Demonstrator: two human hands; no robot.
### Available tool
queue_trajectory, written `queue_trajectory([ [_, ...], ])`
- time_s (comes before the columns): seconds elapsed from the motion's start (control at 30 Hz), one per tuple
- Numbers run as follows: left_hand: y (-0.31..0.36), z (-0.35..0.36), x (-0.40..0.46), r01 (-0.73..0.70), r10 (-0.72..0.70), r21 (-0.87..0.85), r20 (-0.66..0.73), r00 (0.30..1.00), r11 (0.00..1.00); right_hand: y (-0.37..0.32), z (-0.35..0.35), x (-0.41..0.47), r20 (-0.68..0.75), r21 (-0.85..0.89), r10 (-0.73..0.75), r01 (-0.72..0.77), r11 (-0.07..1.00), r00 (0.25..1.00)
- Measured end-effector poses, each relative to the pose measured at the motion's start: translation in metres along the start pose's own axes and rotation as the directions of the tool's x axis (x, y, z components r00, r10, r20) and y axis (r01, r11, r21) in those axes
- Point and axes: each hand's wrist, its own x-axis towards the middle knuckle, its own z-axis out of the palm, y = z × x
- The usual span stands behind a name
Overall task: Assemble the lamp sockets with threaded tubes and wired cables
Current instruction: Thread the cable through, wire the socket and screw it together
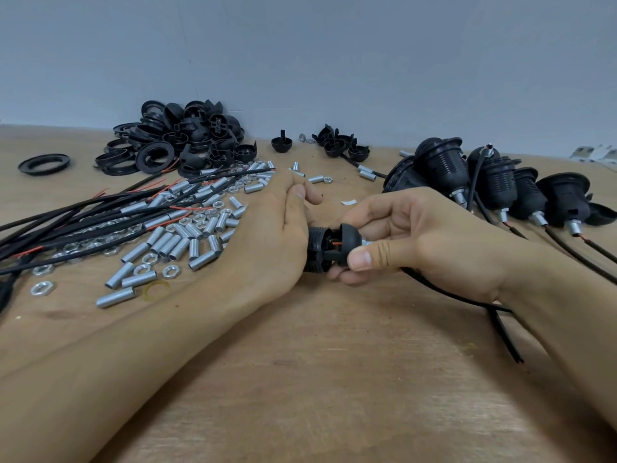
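Both hands meet over the middle of the wooden bench (334, 379). The left hand (277, 228) wraps the black threaded socket body (317, 250) from the left side, its fingers curled round it; the fingertips are hidden behind the part, only the thumb and one finger tip show above. The right hand (417, 235) pinches the black domed socket cap (347, 242) between thumb in front and fingers curled behind. Cap sits against the right end of the body, touching it; a gap at the seam shows red wire inside. A short metal tube end shows just behind the cap, mostly covered by the right fingers. A black cable (467, 297) runs out from under the right hand, rightwards and towards the camera, lying on the bench.

Left of the hands: loose pile of threaded tubes (173, 243) mixed with hex nuts (171, 271), touching the left hand's outer edge. Across that pile lies a bundle of wired cables (83, 215), black with red cores, several already carrying a tube. Far left, by the wall: heap of black rings and caps (180, 142), one ring (44, 163) lying apart. A smaller group of caps (340, 145) sits near the back centre.

Right, behind the right hand: row of assembled sockets (494, 182), tilted, metal tube ends pointing towards the camera, cables trailing off the right.
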Motion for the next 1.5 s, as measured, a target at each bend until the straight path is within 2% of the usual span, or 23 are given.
queue_trajectory([
  [0.2, 0.001, -0.001, 0.003, 0.033, -0.030, -0.090, 0.032, 0.999, 0.995, 0.001, -0.002, 0.001, 0.046, 0.069, 0.018, -0.021, 0.997, 0.999],
  [0.4, 0.002, -0.001, 0.000, -0.054, 0.057, 0.056, -0.061, 0.997, 0.997, 0.000, 0.000, 0.001, 0.009, 0.019, 0.024, -0.024, 1.000, 1.000],
  [0.6, 0.002, -0.001, -0.002, -0.089, 0.097, 0.160, -0.044, 0.994, 0.983, -0.001, 0.006, -0.001, -0.038, -0.089, 0.019, -0.023, 0.996, 0.999],
  [0.83, 0.002, -0.002, -0.006, -0.144, 0.152, 0.183, -0.030, 0.988, 0.973, 0.002, 0.011, 0.000, -0.101, -0.108, 0.010, -0.021, 0.994, 0.995],
  [0.97, 0.000, 0.000, -0.009, -0.198, 0.211, 0.173, -0.059, 0.976, 0.965, 0.001, 0.012, 0.000, -0.129, -0.133, 0.006, -0.023, 0.991, 0.992],
  [1.13, 0.001, 0.003, -0.010, -0.195, 0.213, 0.147, -0.124, 0.969, 0.970, 0.001, 0.013, -0.002, -0.161, -0.127, -0.024, 0.003, 0.992, 0.987],
  [1.3, 0.002, -0.001, -0.010, -0.345, 0.348, 0.071, -0.038, 0.937, 0.936, 0.000, 0.013, -0.004, -0.157, -0.197, -0.092, 0.060, 0.979, 0.983],
  [1.5, 0.000, -0.008, -0.009, -0.503, 0.502, 0.011, 0.040, 0.864, 0.864, 0.000, 0.016, -0.009, -0.140, -0.145, -0.150, 0.130, 0.981, 0.979],
])
